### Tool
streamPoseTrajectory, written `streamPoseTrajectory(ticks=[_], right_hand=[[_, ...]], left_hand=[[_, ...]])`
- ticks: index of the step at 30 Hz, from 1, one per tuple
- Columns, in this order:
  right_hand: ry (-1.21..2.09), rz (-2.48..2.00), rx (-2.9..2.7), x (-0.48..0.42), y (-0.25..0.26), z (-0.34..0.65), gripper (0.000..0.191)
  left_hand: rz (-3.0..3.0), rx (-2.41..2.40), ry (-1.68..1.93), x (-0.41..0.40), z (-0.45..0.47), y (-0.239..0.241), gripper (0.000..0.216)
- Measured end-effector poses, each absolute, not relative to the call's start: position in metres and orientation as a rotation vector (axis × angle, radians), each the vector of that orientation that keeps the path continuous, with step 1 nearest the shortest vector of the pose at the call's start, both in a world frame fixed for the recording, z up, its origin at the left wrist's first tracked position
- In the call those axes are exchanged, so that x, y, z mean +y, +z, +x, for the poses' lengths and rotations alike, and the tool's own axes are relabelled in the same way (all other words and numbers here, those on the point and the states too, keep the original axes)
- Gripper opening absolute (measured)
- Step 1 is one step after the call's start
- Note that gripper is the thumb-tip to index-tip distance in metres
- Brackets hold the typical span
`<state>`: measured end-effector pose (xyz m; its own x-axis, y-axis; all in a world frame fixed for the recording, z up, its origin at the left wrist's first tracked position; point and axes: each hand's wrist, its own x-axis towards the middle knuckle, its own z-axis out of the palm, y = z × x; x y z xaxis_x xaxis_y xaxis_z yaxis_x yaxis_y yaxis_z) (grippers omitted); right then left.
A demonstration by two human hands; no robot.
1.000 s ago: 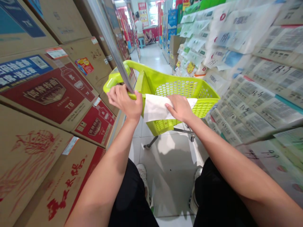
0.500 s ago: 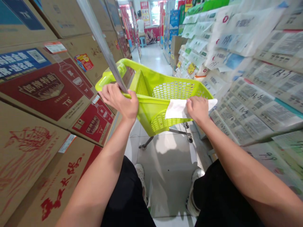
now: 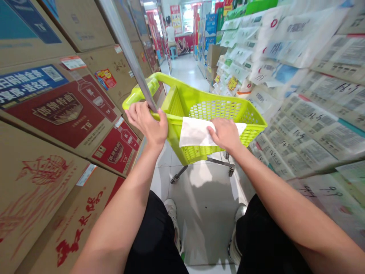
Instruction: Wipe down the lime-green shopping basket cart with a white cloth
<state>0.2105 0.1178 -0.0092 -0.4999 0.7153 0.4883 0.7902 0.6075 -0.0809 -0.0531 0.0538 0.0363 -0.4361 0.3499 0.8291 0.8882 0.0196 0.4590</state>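
1 cloth (image 3: 195, 133) mid-frame, right hand (image 3: 227, 134) clasping; my left hand (image 3: 147, 123) grips cart (image 3: 196, 96). Wiping rim (image 3: 175, 119), likely; next, slide along.

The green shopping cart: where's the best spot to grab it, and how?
Probably by its handle, the rounded bar at the cart's end on the picture's left. Come from that end and wrap your fingers over the top: it's a narrow bar that sticks out past the basket. Mind the metal pole crossing in front, and the left hand at the near corner.
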Motion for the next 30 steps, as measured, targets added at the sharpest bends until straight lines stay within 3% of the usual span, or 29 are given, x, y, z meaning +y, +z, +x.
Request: streamPoseTrajectory(ticks=[4, 9, 17, 21, 30], right_hand=[[-0.304, -1.435, -2.310, 0.137, -0.014, 0.252, 0.056], [-0.317, -1.547, -2.303, 0.140, -0.009, 0.269, 0.062], [-0.246, -1.009, -2.257, 0.116, 0.002, 0.205, 0.058], [-0.200, -0.951, -2.229, 0.112, 0.009, 0.186, 0.058], [-0.252, -1.580, -2.313, 0.133, 0.000, 0.231, 0.069]], left_hand=[[-1.249, -1.866, -1.449, 0.056, -0.064, 0.036, 0.020], [-1.210, -1.875, -1.477, 0.053, -0.055, 0.033, 0.022], [-1.224, -1.808, -1.428, 0.045, -0.036, 0.032, 0.020], [-1.274, -1.779, -1.432, 0.045, -0.035, 0.033, 0.019], [-1.269, -1.770, -1.385, 0.055, -0.062, 0.032, 0.018]])
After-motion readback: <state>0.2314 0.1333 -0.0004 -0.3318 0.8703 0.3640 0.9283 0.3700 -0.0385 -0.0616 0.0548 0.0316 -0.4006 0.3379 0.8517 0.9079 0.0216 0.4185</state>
